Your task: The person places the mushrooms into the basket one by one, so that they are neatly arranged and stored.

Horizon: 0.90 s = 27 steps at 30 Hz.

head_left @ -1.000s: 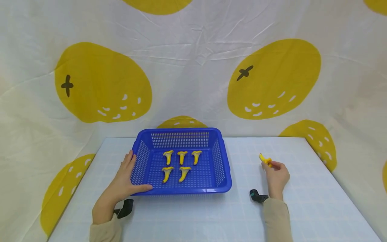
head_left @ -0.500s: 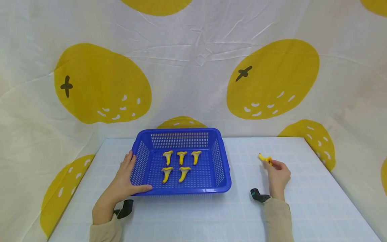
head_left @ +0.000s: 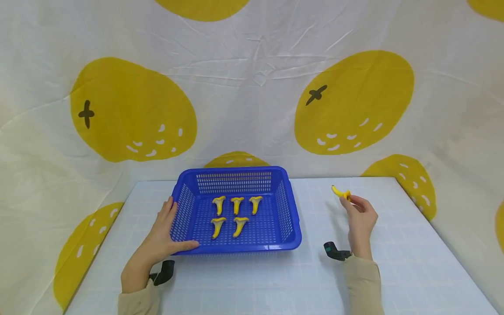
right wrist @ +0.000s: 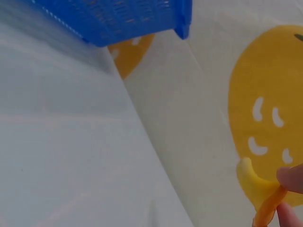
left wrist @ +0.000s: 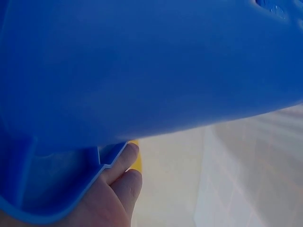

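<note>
A blue slotted plastic basket (head_left: 285,236) stands on the table, with several yellow chanterelle-like mushrooms (head_left: 240,226) lying in two rows on its floor. My left hand (head_left: 155,238) rests at the basket's front left corner, its straight fingers along the left side and its thumb stretched over the front rim. In the left wrist view two fingers (left wrist: 125,187) show beside the blue rim; the thumb is out of sight there. To the right of the basket, my right hand (head_left: 360,218) pinches another yellow mushroom (head_left: 339,191) above the table, its curved stem (right wrist: 253,182) pointing away from the fingers.
A pale blue checked cloth covers the table (head_left: 252,284). Behind it hangs a white curtain (head_left: 244,109) printed with large yellow fruit shapes. Black wrist cameras (head_left: 334,251) sit on both wrists. Bare tabletop lies between the basket and my right hand.
My right hand has lifted the pinched mushroom off the tabletop, moving it up and slightly left. The left hand, the basket and the mushrooms inside stay where they were.
</note>
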Available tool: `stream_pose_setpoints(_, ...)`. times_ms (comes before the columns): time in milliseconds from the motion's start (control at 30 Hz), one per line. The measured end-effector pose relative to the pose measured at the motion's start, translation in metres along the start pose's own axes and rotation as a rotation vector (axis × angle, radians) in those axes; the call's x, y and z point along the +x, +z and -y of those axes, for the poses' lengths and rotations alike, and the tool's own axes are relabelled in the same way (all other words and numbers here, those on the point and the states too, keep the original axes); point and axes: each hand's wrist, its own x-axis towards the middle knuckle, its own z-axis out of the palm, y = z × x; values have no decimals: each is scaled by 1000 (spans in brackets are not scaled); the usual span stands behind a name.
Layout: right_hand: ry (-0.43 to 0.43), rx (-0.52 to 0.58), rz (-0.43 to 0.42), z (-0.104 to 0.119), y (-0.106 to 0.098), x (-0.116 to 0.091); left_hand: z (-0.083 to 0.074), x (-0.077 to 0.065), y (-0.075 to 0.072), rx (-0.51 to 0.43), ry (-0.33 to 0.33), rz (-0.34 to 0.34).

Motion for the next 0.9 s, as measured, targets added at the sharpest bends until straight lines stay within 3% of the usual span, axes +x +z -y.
stream_pose_setpoints(333, -128, 87, 82, 35, 14, -12, -1, -1, -1, -2, 15, -11)
stream_pose_setpoints(700, -311, 236, 187, 71, 39, -43, -2, -2, 0, -4, 5, -11)
stream_pose_setpoints(900, -338, 327, 250, 89, 54, -54, -3, -2, 0, -6, 10, -12)
